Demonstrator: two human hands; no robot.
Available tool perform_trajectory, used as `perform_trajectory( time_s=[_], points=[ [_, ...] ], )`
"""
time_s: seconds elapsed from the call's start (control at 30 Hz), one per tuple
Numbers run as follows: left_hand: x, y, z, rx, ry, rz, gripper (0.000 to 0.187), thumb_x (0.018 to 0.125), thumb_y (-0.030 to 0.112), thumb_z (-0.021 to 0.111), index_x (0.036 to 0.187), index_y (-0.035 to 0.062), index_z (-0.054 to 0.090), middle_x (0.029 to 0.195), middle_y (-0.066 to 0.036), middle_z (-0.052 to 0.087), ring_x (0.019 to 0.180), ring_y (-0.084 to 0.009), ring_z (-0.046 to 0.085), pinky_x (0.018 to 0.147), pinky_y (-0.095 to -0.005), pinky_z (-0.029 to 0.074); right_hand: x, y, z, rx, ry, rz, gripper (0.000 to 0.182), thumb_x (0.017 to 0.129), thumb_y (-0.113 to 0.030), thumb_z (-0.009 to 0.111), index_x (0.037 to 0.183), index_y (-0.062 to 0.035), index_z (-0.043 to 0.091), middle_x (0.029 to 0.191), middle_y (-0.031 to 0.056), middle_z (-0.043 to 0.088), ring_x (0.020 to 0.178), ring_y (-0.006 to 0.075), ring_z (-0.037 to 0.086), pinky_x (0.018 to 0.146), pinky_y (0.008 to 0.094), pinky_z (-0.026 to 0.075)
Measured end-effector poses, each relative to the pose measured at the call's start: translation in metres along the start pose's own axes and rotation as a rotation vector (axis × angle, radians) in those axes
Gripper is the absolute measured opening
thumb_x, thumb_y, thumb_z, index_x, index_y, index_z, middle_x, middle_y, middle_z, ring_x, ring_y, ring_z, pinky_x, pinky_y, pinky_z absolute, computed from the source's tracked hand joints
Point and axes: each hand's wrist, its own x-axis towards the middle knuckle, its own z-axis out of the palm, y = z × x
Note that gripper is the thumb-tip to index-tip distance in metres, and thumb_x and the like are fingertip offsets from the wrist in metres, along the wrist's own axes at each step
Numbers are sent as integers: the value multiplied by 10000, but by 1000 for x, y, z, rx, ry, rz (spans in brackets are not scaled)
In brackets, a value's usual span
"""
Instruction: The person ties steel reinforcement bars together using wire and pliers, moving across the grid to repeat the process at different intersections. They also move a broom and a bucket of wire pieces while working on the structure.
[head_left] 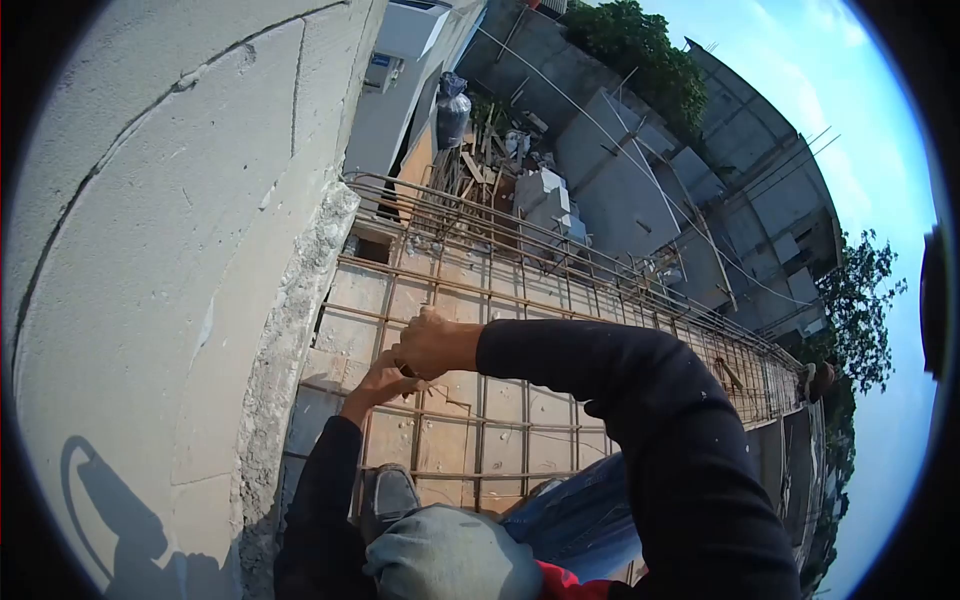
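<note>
My right hand (pixel 437 345) is closed in a fist over the rebar grid (pixel 485 385), its dark sleeve reaching in from the right. Just below and left of it, my left hand (pixel 376 386) is closed too, fingers bunched beneath the right hand. A small dark piece shows between the two hands, too covered to name. Rusty bars cross under both hands, with thin wire ends near the fingers. What each hand grips is hidden.
A pale block wall (pixel 180 260) with a rough broken edge rises on the left. Long bundled bars (pixel 600 275) run along the deck's far edge. Beyond and below lie scrap wood (pixel 482 165) and white blocks (pixel 545 200). My shoe (pixel 392 492) stands among the bars.
</note>
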Motion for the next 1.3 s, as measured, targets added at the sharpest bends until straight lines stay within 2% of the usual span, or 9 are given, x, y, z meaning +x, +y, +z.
perform_trajectory(
  time_s=[0.17, 0.3, 0.37, 0.57, 0.7, 0.77, 0.93, 1.0, 1.3],
  points=[
    [9, 24, -4, 254, -173, -147, 410, 740, 289, 796, 1003, 31, 616, 737, -26, 622, 605, -78, 547, 500, -251, 430, -6, -1, 45, -380, 590, -39, 319, 668, -312, 753, 928, -134, 708, 896, 73, 667, 810, 266, 651, 666, 423, 509],
    [2, 1, 1, 174, -131, 101, 500, 727, 264, 803, 1101, 22, 575, 946, -65, 635, 795, -128, 594, 660, -273, 476, -15, 16, -10, 124, 62, -88, 403, 783, -333, 677, 989, 14, 662, 857, 123, 673, 814, 251, 663, 690, 395, 557],
    [-8, 1, 12, 185, 13, 196, 576, 695, 278, 826, 1130, 13, 555, 988, -83, 636, 893, -156, 613, 760, -303, 494, -9, 27, -25, 865, -613, 243, 498, 864, -403, 581, 993, 74, 642, 881, 179, 686, 755, 256, 688, 691, 375, 579],
    [3, 35, 10, 384, -78, -59, 613, 642, 369, 846, 1089, 26, 605, 983, -117, 662, 933, -188, 629, 791, -321, 500, -12, 47, 26, 1338, -651, 179, 476, 965, -361, 441, 1049, 82, 592, 893, 216, 674, 755, 251, 692, 667, 319, 599],
    [8, 63, 22, 694, -193, -184, 773, 573, 518, 850, 1134, 44, 607, 945, -130, 669, 901, -268, 629, 826, -367, 476, -71, 40, 59, 1654, -195, 183, 479, 995, -338, 427, 1136, 111, 516, 933, 243, 661, 796, 276, 693, 712, 336, 594],
    [8, 37, 33, 939, 153, 500, 709, 572, 533, 846, 1077, 80, 638, 1041, -120, 630, 985, -316, 584, 860, -426, 472, -94, 37, 81, 1681, -54, 178, 490, 989, -352, 445, 1138, 110, 515, 914, 242, 660, 813, 277, 693, 715, 355, 597],
    [-30, 29, 74, 207, 694, 55, 498, 740, 466, 765, 934, 43, 590, 944, -67, 549, 932, -212, 580, 799, -357, 497, -134, 8, 116, 1808, 254, 330, 563, 975, -414, 460, 1118, 130, 500, 900, 238, 660, 809, 282, 690, 716, 350, 591],
    [-22, 16, 82, -720, 606, -187, 448, 786, 435, 744, 956, 65, 559, 873, -38, 548, 877, -183, 596, 703, -362, 517, -133, -7, 131, 1762, 390, 358, 605, 959, -459, 472, 1106, 126, 523, 908, 235, 660, 823, 266, 689, 727, 342, 585],
    [19, -21, 91, -1185, 666, -209, 138, 865, 182, 564, 812, 70, 502, 688, -32, 506, 652, -169, 567, 649, -359, 547, -117, -58, 190, 2308, 448, 423, 500, 1002, -406, 385, 1127, 48, 552, 978, 158, 657, 912, 244, 643, 827, 393, 529]
  ],
)
